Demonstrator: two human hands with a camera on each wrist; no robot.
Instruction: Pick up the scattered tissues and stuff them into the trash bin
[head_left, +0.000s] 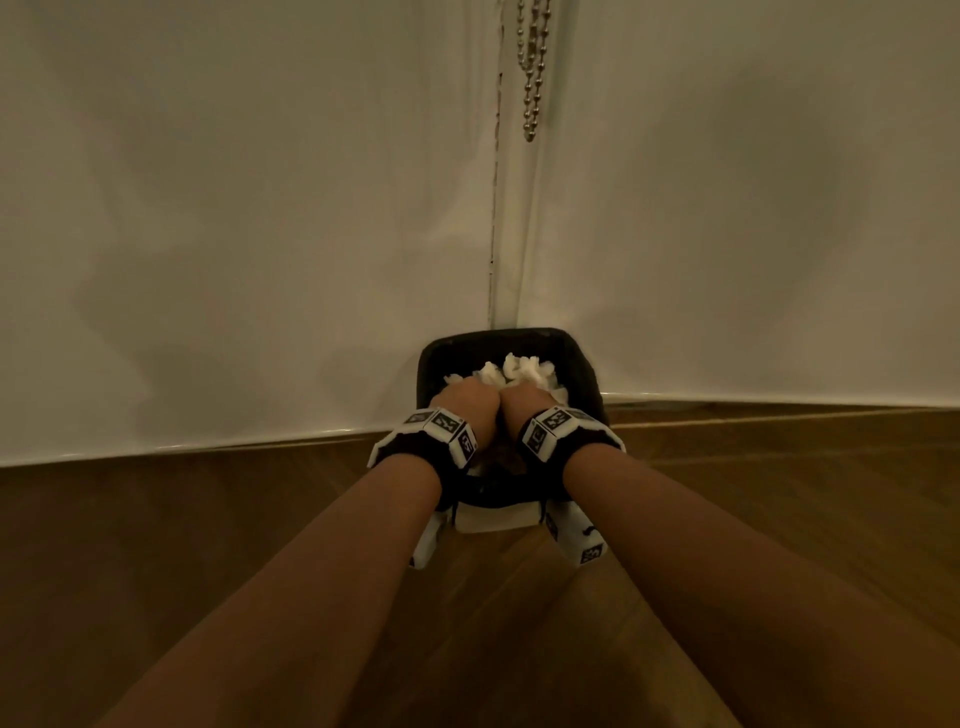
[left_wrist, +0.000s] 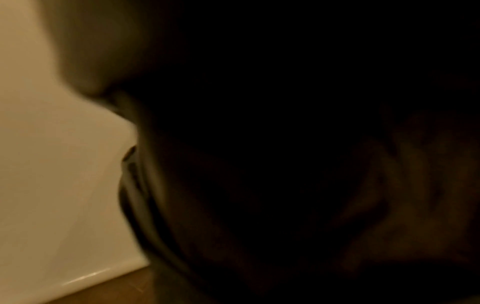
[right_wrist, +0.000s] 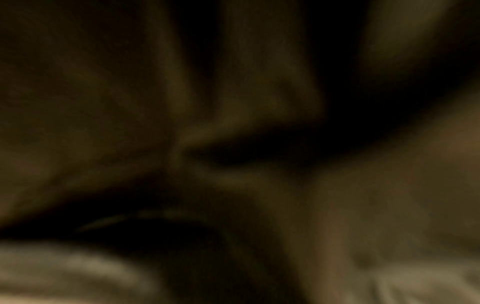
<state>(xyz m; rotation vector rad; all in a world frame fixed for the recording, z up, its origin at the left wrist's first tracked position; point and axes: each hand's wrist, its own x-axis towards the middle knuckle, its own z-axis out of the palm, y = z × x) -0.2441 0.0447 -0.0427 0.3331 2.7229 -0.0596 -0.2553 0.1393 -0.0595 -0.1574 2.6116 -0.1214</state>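
Tissues (head_left: 511, 370): crumpled white wad, already inside the trash bin (head_left: 582, 358), piled up to about rim level at its far side. Left hand (head_left: 465, 402) and right hand (head_left: 527, 405) sit side by side on top of the wad, touching each other, backs up, bearing down. Likely reason: compress the pile so it stays below the rim.

Finger state: can't tell for either hand. Fingers are buried in the tissue in the head view; both wrist views are dark and blurred.

Bin is dark, squarish, standing on the wood floor (head_left: 208, 545) and pushed up against the white wall (head_left: 234, 234) where two panels meet, so the wall probably braces it against the push. A bead chain (head_left: 532, 78) hangs above.

No loose tissues visible on the floor; task looks near done.
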